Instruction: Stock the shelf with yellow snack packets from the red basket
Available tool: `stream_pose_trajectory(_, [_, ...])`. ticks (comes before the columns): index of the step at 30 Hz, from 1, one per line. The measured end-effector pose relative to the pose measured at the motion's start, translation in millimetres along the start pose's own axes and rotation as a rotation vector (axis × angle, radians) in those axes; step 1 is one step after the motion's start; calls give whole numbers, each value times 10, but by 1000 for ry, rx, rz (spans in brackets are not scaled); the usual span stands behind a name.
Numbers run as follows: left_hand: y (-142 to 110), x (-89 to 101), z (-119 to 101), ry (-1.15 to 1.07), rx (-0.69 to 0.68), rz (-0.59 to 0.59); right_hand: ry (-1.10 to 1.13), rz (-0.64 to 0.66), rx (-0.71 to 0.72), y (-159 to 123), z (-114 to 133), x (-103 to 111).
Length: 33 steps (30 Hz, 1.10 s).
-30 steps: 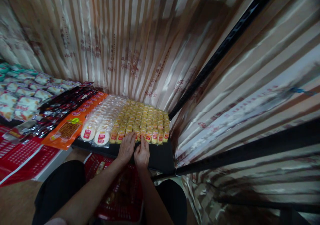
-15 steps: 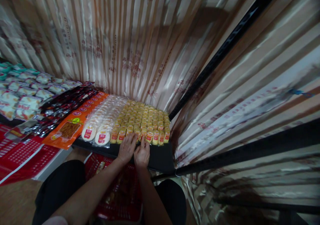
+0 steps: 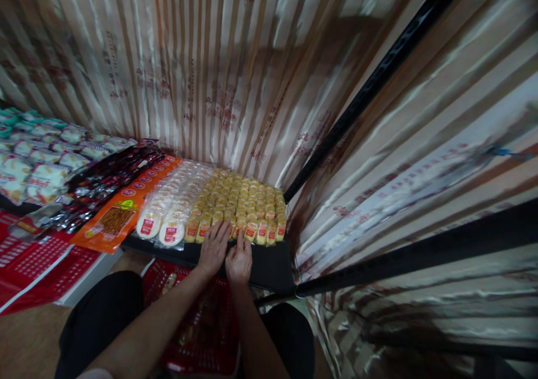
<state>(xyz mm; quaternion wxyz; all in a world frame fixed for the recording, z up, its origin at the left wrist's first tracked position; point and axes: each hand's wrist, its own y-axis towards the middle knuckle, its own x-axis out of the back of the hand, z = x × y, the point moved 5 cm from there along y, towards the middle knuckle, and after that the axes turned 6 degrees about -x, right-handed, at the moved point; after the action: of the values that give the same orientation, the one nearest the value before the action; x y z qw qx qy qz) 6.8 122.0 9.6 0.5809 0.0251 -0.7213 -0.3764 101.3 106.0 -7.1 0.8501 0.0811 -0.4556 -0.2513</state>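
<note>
Reached over a black shelf (image 3: 271, 262) to the front row of yellow-wrapped packs (image 3: 261, 231), ranked in tight lines at the right end of the shelf. Placed the left hand (image 3: 213, 250) palm down, with long, only slightly bent fingers and with fingertips on or just over the labelled fronts. Set the right hand (image 3: 239, 260) close beside, with fingers drawn together and more curled, at the edge of the same row. Could not tell of any pack in the grip of either hand, with both undersides hidden from view. Had round white packs (image 3: 171, 232) in clear wrap directly to the left, then an orange packet (image 3: 113, 222), a pile of dark shiny packets (image 3: 105, 177) and rows of white packets (image 3: 46, 177). Kept a red basket (image 3: 202, 363) between the knees, below the shelf. Faced a striped curtain (image 3: 168, 59).
</note>
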Motion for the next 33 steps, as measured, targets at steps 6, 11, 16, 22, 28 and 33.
stream_pose_trajectory(6, [40,70,-11,7,11,3,17,18,-3,3,-4,-10])
stream_pose_trajectory(11, [40,130,-43,2,-10,-14,92,26,-11,-11,4,19])
stream_pose_trajectory(16, [25,141,-77,-3,-89,-29,224,-80,5,2,8,154])
stream_pose_trajectory(22, [4,105,-82,-21,-118,-26,189,-262,-153,46,-118,310])
stream_pose_trajectory(28, [8,69,-86,3,-126,28,93,-135,-90,70,-77,199])
stream_pose_trajectory(33, [3,55,-87,1,-142,35,62,-122,-86,69,-49,182])
